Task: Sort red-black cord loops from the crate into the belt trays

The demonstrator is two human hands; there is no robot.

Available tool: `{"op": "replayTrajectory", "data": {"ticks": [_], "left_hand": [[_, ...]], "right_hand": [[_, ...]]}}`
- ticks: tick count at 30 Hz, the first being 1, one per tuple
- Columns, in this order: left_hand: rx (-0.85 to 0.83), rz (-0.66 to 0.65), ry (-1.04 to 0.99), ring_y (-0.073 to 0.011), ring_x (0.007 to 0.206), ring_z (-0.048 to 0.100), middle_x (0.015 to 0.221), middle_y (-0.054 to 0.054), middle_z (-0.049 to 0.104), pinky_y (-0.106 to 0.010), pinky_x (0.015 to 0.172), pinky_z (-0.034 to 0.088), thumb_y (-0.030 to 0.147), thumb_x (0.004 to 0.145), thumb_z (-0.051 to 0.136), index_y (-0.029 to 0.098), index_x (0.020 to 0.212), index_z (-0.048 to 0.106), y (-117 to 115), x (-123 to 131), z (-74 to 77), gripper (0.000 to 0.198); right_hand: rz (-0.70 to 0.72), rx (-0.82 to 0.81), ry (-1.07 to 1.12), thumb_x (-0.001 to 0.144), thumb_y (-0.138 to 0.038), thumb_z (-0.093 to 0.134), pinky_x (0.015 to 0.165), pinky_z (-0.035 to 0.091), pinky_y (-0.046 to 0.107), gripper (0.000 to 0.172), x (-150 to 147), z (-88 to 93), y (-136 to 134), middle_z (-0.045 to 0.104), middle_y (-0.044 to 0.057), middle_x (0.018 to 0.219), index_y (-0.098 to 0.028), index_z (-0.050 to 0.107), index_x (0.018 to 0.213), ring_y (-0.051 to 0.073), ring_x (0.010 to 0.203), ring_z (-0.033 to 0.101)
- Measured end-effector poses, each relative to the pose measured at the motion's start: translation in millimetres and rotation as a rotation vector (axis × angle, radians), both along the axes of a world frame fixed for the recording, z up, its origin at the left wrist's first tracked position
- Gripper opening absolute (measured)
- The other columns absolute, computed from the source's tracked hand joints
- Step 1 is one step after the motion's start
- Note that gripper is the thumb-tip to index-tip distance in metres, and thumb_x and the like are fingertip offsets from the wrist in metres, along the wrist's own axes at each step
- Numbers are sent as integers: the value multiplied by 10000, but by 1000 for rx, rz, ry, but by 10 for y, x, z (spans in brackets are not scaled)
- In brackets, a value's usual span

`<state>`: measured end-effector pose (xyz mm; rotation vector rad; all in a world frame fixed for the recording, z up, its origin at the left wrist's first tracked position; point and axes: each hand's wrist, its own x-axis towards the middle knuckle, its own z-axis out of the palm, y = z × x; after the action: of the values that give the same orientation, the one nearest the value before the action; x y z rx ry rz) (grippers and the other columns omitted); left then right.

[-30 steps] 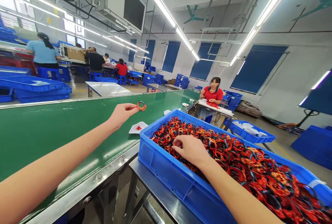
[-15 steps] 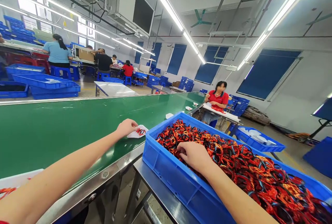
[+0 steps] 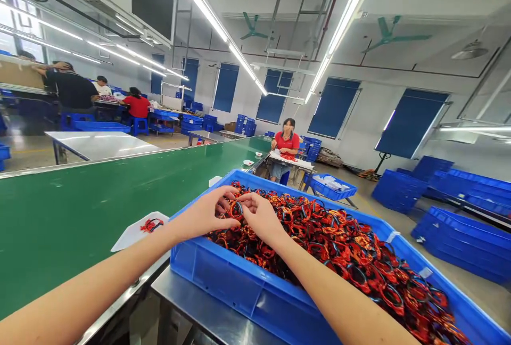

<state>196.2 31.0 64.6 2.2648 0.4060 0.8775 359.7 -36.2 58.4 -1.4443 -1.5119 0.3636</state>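
Note:
A blue plastic crate (image 3: 215, 276) holds a heaped pile of red, orange and black cord loops (image 3: 323, 249). My left hand (image 3: 203, 213) and my right hand (image 3: 259, 216) meet above the near side of the pile. Their fingertips close on one small dark cord loop (image 3: 236, 210), which still touches the pile. On the green conveyor belt (image 3: 72, 212), left of the crate, lies a white paper tray (image 3: 131, 233). A small red and black cord loop (image 3: 151, 225) rests on it, out of reach of my fingers.
The crate sits on a steel table (image 3: 187, 297) against the belt's metal edge. Stacked blue crates (image 3: 459, 244) stand on the floor at right. A co-worker in a red shirt (image 3: 286, 142) sits at a white table beyond the belt, and other people work farther back.
My left hand has left the white paper tray and moved over the crate. A cord loop now lies on the tray. Both hands have come together on a loop, and the view has turned right.

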Motion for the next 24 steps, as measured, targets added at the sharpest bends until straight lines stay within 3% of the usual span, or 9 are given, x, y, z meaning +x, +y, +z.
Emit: {"op": "replayTrajectory", "data": {"ticks": [4, 9, 16, 24], "left_hand": [[-21, -31, -20, -163, 836, 594, 983, -30, 638, -327, 799, 494, 317, 735, 646, 200, 1105, 543, -13, 138, -34, 402], [-72, -5, -57, -164, 830, 604, 996, -33, 646, -319, 796, 497, 364, 746, 650, 199, 1134, 543, 49, 136, -67, 435], [228, 173, -20, -211, 995, 563, 1073, -55, 610, -372, 927, 426, 383, 826, 553, 230, 1155, 591, 7, 105, -55, 365], [239, 173, -39, -206, 1050, 548, 1142, -57, 566, -355, 948, 430, 248, 745, 623, 228, 1181, 537, -17, 106, -95, 445]], "right_hand": [[-17, 26, 22, 741, -155, 501, 605, 492, 277, 221, 18, -31, 14, 635, 4, 712, -165, 557, 954, 141, 606, 610], [-28, 60, 1, 799, -200, 474, 615, 490, 289, 203, -18, -11, -11, 639, 18, 765, -175, 565, 978, 146, 621, 609], [-47, 88, 14, 843, -343, 504, 678, 475, 287, 208, -63, 47, -78, 642, 22, 809, -188, 591, 951, 149, 695, 598], [-27, 52, 47, 774, -222, 534, 625, 470, 270, 177, -51, 24, -67, 640, 18, 722, -155, 582, 931, 138, 628, 574]]}}
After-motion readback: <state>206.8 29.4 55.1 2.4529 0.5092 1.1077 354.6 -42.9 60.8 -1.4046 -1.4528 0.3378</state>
